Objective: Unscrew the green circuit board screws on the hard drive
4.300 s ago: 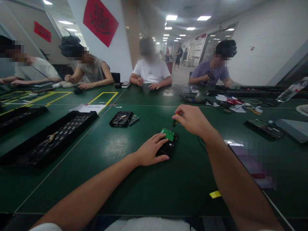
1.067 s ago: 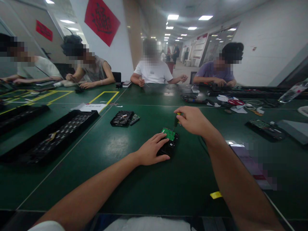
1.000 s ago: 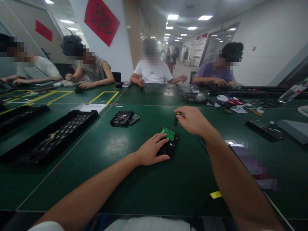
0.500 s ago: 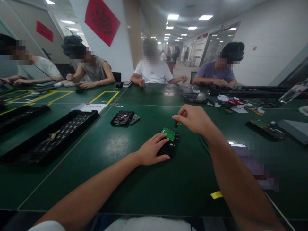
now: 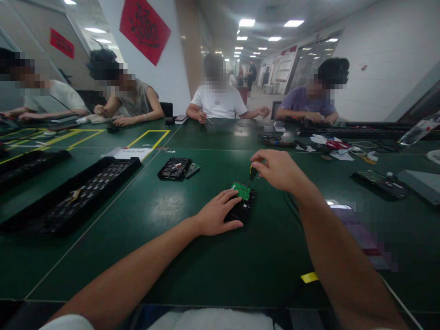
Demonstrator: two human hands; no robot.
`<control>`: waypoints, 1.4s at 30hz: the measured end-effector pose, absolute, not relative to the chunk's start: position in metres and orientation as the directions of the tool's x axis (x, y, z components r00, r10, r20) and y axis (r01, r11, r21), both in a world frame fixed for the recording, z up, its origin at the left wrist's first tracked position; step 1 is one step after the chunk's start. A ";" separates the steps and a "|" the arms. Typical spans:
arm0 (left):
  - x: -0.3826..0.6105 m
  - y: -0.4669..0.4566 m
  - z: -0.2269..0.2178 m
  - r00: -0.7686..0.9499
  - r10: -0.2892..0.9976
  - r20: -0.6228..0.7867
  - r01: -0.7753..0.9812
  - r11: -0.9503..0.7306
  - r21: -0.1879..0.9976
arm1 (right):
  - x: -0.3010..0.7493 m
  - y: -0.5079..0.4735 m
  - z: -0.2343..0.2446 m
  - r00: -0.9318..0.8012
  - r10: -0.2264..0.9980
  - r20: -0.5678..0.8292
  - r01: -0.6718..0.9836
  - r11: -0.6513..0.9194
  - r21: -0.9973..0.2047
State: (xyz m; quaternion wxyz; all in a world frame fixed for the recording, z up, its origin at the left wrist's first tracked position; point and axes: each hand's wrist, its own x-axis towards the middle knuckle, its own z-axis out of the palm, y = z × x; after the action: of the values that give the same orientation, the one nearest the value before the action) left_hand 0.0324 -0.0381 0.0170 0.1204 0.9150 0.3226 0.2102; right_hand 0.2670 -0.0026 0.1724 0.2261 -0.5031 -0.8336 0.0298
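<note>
A black hard drive [image 5: 243, 206] with a green circuit board [image 5: 241, 189] on top lies on the green table [image 5: 192, 256] in front of me. My left hand [image 5: 217, 213] rests on the drive's near left side, with fingers curled over its edge, holding it down. My right hand [image 5: 277, 170] is closed around a small screwdriver [image 5: 252, 173] with a yellow and black handle. The screwdriver stands nearly upright, and its tip is on the far right corner of the circuit board.
A second black drive [image 5: 173, 168] with a loose board lies further left. Long black trays [image 5: 74, 194] sit at the left. A phone-like device [image 5: 357, 229] lies by my right forearm. Several people sit across the table; scissors [image 5: 335, 145] and tools lie at the far right.
My right hand has shifted slightly around the screwdriver handle, twisting it in place. My left hand and the drive have stayed put.
</note>
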 end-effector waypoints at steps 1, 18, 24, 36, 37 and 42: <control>0.032 -0.038 0.017 0.704 0.642 0.303 0.543 -0.762 0.354 | 0.267 -0.003 0.172 -0.378 0.855 0.355 0.827 0.484 -0.286; 0.033 -0.040 0.021 0.702 0.655 0.279 0.565 -0.751 0.341 | 0.266 -0.004 0.174 -0.415 0.814 0.406 0.797 0.540 -0.270; 0.033 -0.039 0.020 0.706 0.650 0.281 0.563 -0.756 0.333 | 0.264 -0.002 0.173 -0.408 0.818 0.407 0.823 0.522 -0.224; 0.033 -0.039 0.019 0.705 0.651 0.282 0.565 -0.755 0.332 | 0.266 0.001 0.169 -0.451 0.796 0.403 0.819 0.549 -0.168; 0.033 -0.039 0.019 0.705 0.652 0.280 0.566 -0.754 0.333 | 0.266 0.001 0.169 -0.447 0.800 0.401 0.823 0.543 -0.165; 0.033 -0.040 0.020 0.704 0.646 0.294 0.558 -0.760 0.335 | 0.262 -0.003 0.171 -0.358 0.857 0.370 0.876 0.446 -0.184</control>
State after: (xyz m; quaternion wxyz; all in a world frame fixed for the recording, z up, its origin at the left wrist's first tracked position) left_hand 0.0330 -0.0400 0.0199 0.1109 0.9164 0.3284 0.2001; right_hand 0.2619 -0.0027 0.1711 0.2103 -0.5259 -0.8238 -0.0225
